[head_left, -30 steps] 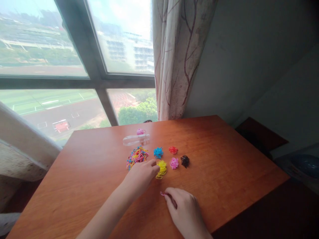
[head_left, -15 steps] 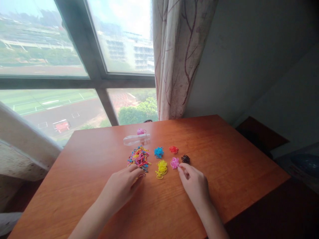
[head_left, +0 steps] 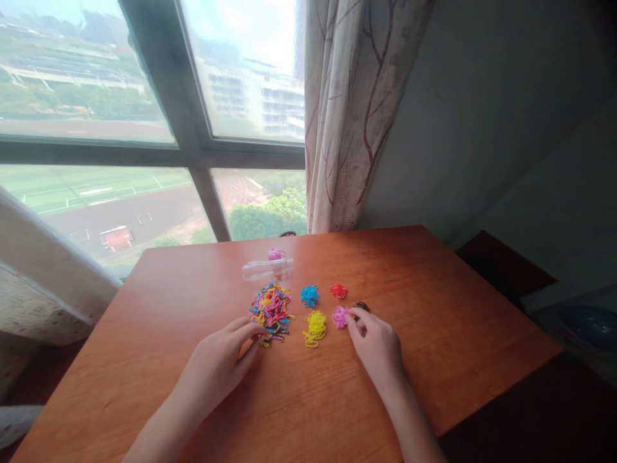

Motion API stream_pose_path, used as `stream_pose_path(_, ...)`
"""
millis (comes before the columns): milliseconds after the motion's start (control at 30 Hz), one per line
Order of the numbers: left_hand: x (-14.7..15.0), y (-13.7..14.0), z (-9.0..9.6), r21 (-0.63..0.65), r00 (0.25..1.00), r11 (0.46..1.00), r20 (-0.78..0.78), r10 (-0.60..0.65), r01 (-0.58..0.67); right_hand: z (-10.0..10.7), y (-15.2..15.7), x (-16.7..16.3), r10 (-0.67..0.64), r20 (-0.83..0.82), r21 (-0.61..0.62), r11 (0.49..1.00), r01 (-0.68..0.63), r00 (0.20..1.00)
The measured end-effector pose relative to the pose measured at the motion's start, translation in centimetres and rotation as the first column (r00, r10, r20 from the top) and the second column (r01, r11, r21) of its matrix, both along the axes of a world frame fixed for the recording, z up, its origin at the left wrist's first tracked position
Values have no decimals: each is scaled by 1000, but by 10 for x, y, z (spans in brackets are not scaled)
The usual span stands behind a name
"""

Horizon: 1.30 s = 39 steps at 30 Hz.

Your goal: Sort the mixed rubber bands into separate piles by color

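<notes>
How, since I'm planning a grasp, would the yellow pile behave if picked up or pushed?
The yellow pile looks floppy: its thin strands lie curled. Pushed, it would probably spread rather than roll, being a loose heap. The loop jutting from its near edge might trail when lifted.

A single camera on the person's head looks forward and down over the table [head_left: 448, 308] from its near edge, at a moderate range that keeps the hands whole. The left hand [head_left: 219, 357] shows left of the lower middle of the frame and the right hand [head_left: 378, 347] to the right of it. The view is wide and takes in the window [head_left: 144, 122] at upper left, the curtain [head_left: 357, 116] at upper middle and the dim wall [head_left: 482, 135] at upper right
</notes>
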State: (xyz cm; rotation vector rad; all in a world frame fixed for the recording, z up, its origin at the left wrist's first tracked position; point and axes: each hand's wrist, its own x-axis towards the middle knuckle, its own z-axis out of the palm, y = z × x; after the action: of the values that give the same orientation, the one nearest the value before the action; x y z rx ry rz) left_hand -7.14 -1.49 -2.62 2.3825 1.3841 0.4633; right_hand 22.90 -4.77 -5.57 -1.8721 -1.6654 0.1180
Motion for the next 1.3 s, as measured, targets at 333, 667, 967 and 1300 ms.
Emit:
stream_pose_path(333, -18, 8, 2, -63, 991, 990, -62, 120, -124, 5, -15, -32, 144, -84, 47, 989, -140, 986)
stream_pose_path(667, -8, 4, 0, -160, 993, 984, -99, 59, -74, -1, -26, -67, 269, -108, 12, 963, -270, 957)
stream_pose_path(967, -5, 4, -3, -169, 994, 983, -93, 51, -66, 8, -28, -89, 294, -12, -111, 949, -294, 956)
stream_pose_path(1300, -7, 4, -2, -180, 998, 983, -49, 36, -44, 27, -8, -121, 256, 159, -303, 932, -199, 954)
